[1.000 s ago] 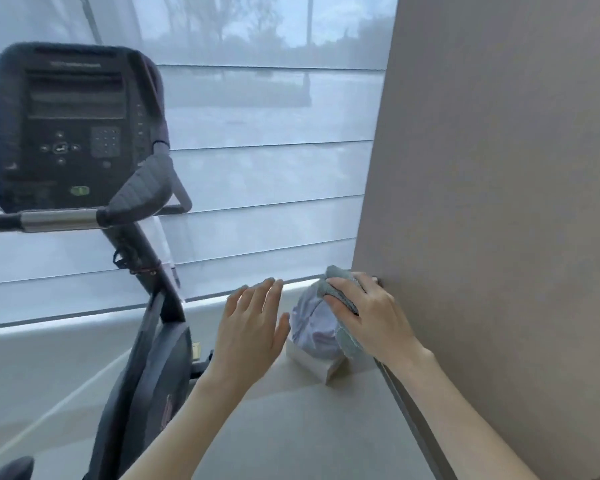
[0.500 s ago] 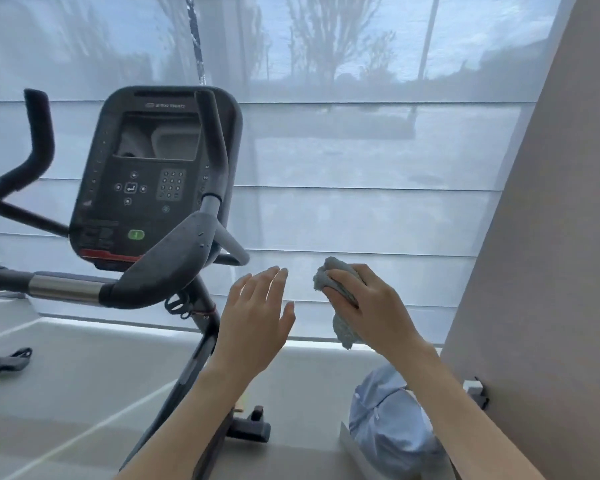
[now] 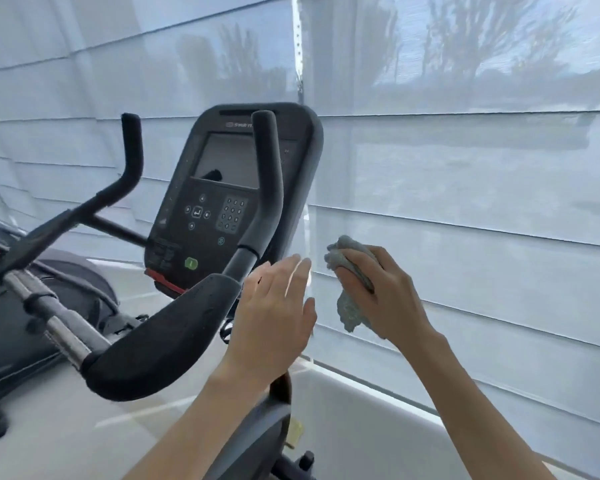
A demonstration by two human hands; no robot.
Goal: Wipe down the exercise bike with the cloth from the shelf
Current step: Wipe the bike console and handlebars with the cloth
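Two bare arms come up from the bottom edge. Left hand is open, fingers straight and together, just beside the padded elbow rest, though I can't tell if it touches. Right hand is wrapped around a scrunched grey cloth, fuzzy terry-looking stuff with a tail hanging below the fist. It's held in the air right of the exercise bike, not touching it. The elbow rest is black, rounded, slightly pitted foam on a shiny metal bar. Behind it the console is a dark rounded slab with a glossy screen, a keypad and a green button. Floor is pale and smooth. Sheer white blinds with horizontal folds cover the window, blurry trees showing through.
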